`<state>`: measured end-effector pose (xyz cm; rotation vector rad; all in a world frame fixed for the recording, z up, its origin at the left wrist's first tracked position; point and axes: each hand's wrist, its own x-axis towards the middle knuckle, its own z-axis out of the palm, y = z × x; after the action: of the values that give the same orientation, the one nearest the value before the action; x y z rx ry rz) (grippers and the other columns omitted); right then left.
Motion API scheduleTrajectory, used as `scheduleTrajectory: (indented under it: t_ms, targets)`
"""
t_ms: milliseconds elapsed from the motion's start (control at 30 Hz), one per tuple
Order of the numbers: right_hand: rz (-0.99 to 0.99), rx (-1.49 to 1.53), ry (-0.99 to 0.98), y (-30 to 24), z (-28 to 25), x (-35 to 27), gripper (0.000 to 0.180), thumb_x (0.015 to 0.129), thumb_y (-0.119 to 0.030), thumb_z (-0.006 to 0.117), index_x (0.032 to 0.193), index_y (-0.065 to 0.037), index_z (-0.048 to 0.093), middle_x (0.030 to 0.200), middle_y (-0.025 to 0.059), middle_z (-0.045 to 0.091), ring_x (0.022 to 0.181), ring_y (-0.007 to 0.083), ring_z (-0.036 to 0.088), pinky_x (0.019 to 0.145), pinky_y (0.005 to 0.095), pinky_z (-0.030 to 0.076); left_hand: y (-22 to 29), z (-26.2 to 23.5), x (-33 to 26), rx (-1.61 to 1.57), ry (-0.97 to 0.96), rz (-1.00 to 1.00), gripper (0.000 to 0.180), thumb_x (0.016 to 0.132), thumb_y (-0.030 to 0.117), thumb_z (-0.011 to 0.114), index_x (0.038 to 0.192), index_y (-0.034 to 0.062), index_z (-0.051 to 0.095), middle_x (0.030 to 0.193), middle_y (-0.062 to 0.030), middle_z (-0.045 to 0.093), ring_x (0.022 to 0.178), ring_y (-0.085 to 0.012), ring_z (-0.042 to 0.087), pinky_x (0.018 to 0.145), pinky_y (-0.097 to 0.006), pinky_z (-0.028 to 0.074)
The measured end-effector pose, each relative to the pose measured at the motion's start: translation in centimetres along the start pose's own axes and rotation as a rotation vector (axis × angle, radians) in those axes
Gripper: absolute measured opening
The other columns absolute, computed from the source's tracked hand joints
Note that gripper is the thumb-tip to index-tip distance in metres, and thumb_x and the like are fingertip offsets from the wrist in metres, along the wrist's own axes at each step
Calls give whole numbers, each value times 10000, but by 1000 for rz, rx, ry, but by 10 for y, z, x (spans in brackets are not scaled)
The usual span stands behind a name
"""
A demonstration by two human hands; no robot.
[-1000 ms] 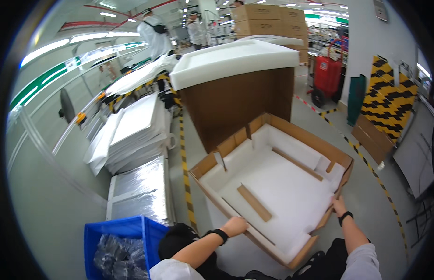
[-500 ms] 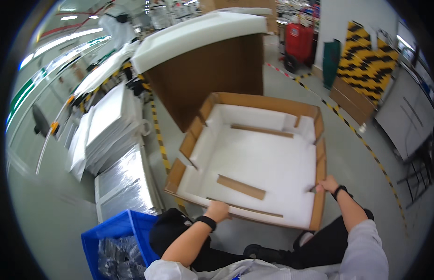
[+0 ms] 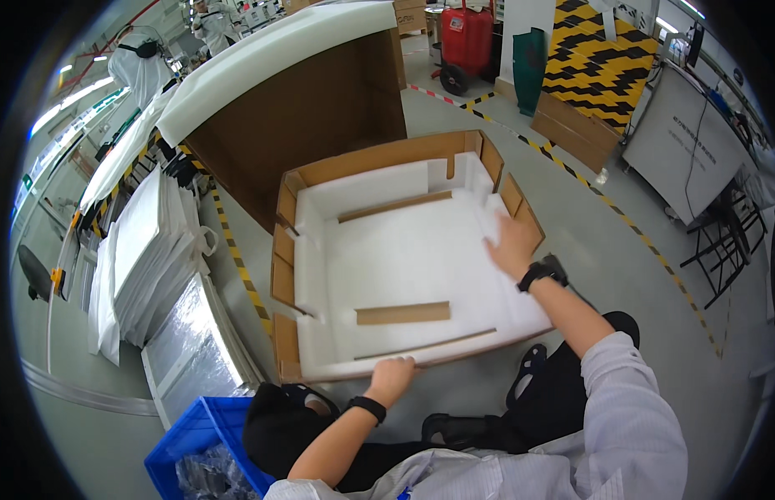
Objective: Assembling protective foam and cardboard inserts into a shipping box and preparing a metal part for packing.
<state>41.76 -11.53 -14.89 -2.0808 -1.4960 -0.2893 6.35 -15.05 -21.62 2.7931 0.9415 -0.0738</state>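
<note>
Apparently steadying the foam-lined carton (image 3: pixel 354 167) with left hand (image 3: pixel 391 377) curled onto its near rim and right hand (image 3: pixel 512 244) loosely open, seemingly empty; next, probably needing a right-side grip.

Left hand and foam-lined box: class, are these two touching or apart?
Touching: the head view shows the left hand closed on the near edge of the foam-lined box, with no gap between them.

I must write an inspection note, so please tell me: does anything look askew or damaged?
Yes: at left, the stack of white sheets looks askew, its edges uneven. The foam-lined cardboard box at the left hand shows no clear damage.
</note>
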Motion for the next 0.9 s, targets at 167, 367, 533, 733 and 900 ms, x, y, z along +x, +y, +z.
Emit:
scheduleTrajectory:
  t_ms: [167, 367, 533, 733, 900]
  targets:
    - [-248, -63, -862, -22, 101, -67, 447, 791, -291, 608, 1169, -64, 536, 1044, 177, 624, 972, 330, 601, 825, 451, 480, 49, -33, 9, -167, -284, 159, 527, 905, 516, 432, 737, 55, 624, 653, -144, 634, 650, -322, 636, 565, -437, 497]
    - [-202, -166, -959, 16, 202, -146, 234, 821, -132, 487, 953, -63, 667, 924, 179, 669, 892, 324, 646, 745, 434, 526, 30, -30, 9, -387, -223, 138, 561, 918, 531, 392, 733, 53, 618, 674, -150, 631, 684, -334, 628, 608, -440, 496]
    - [-288, -9, -947, 27, 197, -131, 163, 778, -174, 539, 779, -54, 649, 789, 179, 650, 772, 369, 627, 701, 472, 499, 20, -24, 30, -416, -251, 149, 497, 916, 498, 424, 809, 55, 623, 758, -156, 648, 737, -336, 632, 642, -446, 496]
    - [-269, 254, -652, 22, 37, -9, 181, 757, -233, 585, 755, -63, 647, 737, 172, 629, 732, 361, 600, 686, 467, 472, 72, 2, 105, -491, -331, 334, 374, 915, 401, 481, 1119, 103, 578, 930, -183, 629, 881, -368, 603, 771, -451, 480]
    - [-318, 76, -448, 22, -171, 17, 150, 815, -154, 578, 879, -29, 630, 843, 136, 609, 800, 330, 589, 719, 410, 474, 108, 58, 146, -420, -359, 357, 420, 850, 393, 555, 1177, 129, 544, 990, -172, 631, 956, -350, 597, 830, -437, 478]
